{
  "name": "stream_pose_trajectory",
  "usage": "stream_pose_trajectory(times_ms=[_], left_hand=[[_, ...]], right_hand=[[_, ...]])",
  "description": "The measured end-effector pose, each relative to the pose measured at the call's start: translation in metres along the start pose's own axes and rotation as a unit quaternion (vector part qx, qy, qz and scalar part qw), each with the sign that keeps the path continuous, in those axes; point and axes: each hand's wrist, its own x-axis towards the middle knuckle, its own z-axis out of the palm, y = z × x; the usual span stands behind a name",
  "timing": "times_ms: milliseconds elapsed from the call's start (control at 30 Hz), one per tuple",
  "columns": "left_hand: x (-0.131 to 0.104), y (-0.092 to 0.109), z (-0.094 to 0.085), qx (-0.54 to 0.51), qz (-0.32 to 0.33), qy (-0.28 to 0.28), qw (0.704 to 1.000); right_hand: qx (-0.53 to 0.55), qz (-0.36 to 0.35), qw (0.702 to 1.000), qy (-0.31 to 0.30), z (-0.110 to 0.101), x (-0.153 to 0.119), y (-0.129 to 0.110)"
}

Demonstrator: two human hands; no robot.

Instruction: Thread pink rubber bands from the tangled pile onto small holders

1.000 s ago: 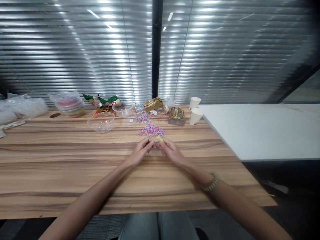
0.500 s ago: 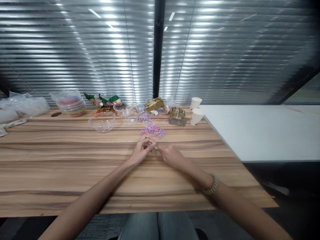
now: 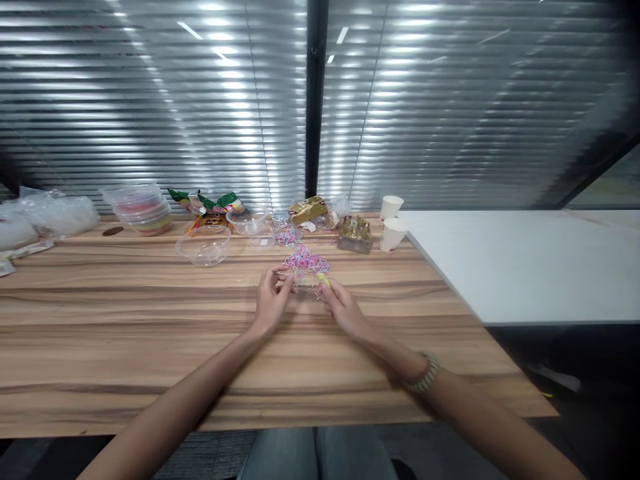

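In the head view, we have our right hand (image 3: pixel 346 312) clamped on a small yellow piece (image 3: pixel 323 279), which sits between thumb and fingers just in front of a loose pile of pink, purple and pale-blue bits (image 3: pixel 304 259) on the wood-grain table (image 3: pixel 125 353). Our left hand (image 3: pixel 271 303) is apart from the right, its thumb and fingers curled toward each other beside the same pile, though we cannot tell whether they pinch anything. Beyond, we see a clear bowl (image 3: pixel 205 257) to the left and a paper cup (image 3: pixel 393 236) to the right.
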Motion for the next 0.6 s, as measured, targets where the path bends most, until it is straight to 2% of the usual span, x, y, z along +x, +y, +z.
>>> stream_pose_trajectory(times_ms=[100,167,267,367,467,600], left_hand=[[0.005,-0.006,-0.004,0.007,-0.007,0.020,1.000],[0.004,-0.005,-0.003,0.015,0.001,-0.019,1.000],[-0.002,0.000,0.001,0.022,0.015,-0.109,0.994],[-0.005,0.005,0.003,0.032,0.038,-0.151,0.987],[-0.003,0.006,0.001,0.047,0.055,-0.149,0.986],[0.002,0.002,-0.003,0.038,0.024,-0.116,0.992]], right_hand=[[0.059,0.023,0.997,-0.036,0.000,0.000,0.001],[0.064,0.023,0.996,-0.050,0.000,-0.001,0.000],[0.013,-0.005,0.998,-0.059,0.000,-0.002,-0.003],[-0.056,-0.036,0.994,-0.083,-0.001,-0.004,-0.008],[-0.079,-0.034,0.992,-0.094,-0.001,-0.004,-0.009],[-0.029,0.005,0.997,-0.065,-0.003,-0.002,-0.005]])
